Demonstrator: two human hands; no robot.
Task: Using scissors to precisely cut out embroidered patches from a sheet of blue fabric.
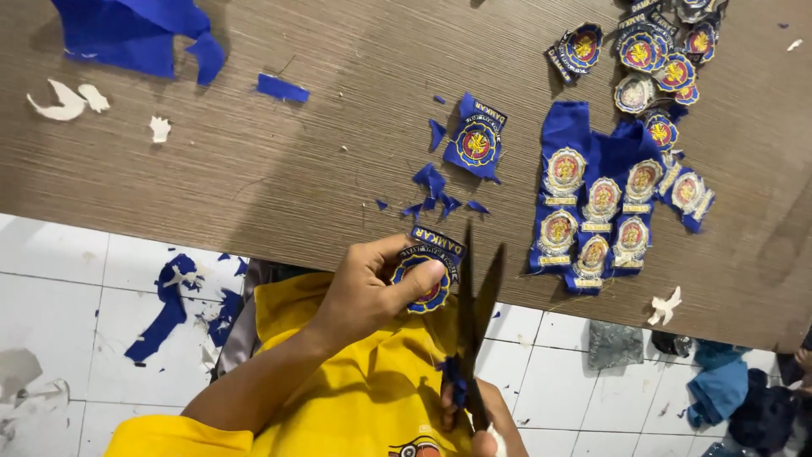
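**2 hands, 1 badge at the table edge**

2 hands of mine are at work just off the near edge of the wooden table (254, 169). My left hand (372, 283) is clenched on an embroidered badge (427, 267), round, blue-rimmed with a red and yellow middle, thumb pressed across its face and the fingers curled behind it. The badge sits right at the table's near edge, partly over it, with its blue lettered strip lying toward the tabletop.

My right hand (482, 423) grasps the black scissors (475, 313) low at the handles; only part of that hand shows at the bottom of the view. The blades stand apart in a narrow V, tips pointing up toward the table, and the left blade is just beside the badge's right rim; I cannot tell whether it touches.

On the table beyond the badge lie small blue offcuts (433, 190) and 1 cut-out badge with a blue border (478, 140). Farther right on the table is an uncut blue sheet of badges (592, 211), and past it, toward the table's far corner, a heap of trimmed badges (655, 55). A large blue cloth piece (135, 34) lies at the table's far left. Below the table, blue scraps (173, 305) lie on the white floor tiles.
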